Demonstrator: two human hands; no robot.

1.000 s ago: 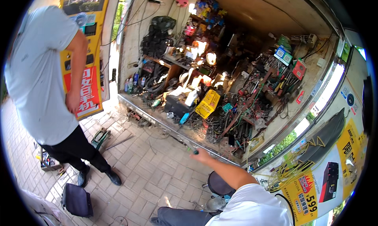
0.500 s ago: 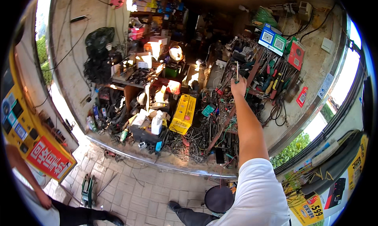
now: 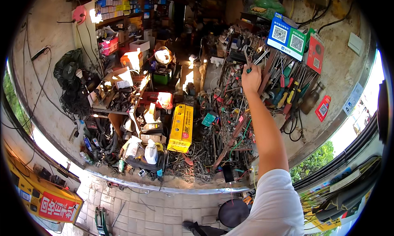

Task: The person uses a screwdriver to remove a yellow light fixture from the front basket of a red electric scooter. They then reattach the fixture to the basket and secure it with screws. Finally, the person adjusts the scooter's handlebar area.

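My right arm reaches up from the lower right to a dense rack of hand tools (image 3: 283,88) on the right side of the cluttered shelving. My right hand (image 3: 251,78) is closed round a metal tool with a small green grip (image 3: 248,69); its exact kind is hard to tell. The hand is among metal tools, just left of screwdrivers and pliers with coloured handles and below a blue-and-green code sign (image 3: 286,37). A yellow case (image 3: 180,127) lies to the hand's lower left among loose parts and cables. My left hand is out of view.
A metal sill (image 3: 156,189) edges the storage space above paving (image 3: 143,211). On the paving are a green floor jack (image 3: 101,221) and a round dark seat (image 3: 233,213). A yellow signboard (image 3: 30,199) stands at the lower left; stacked small boxes (image 3: 115,6) fill the upper shelves.
My right hand has risen from low beside the sill up into the tool rack, still holding the tool. The view has swung toward the shelving, and the other person has left the frame.
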